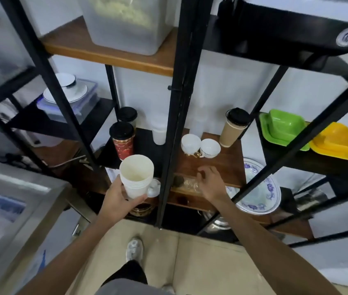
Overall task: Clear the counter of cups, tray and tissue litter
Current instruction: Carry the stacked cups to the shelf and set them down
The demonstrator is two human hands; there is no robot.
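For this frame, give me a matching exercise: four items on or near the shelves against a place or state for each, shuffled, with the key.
Items:
1. stack of white paper cups
2. brown paper cup
3. green tray
4. two white teacups

Places or states:
A. beside the yellow tray
B. held in the left hand
C. lidded, upright on the wooden shelf
D. side by side beyond the right hand

Pairs: 1-B, 2-C, 3-A, 4-D

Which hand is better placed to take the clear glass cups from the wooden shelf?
The right hand. It is open and already reaching over the clear glass cups on the wooden shelf. The left hand is occupied, holding the stack of paper cups.
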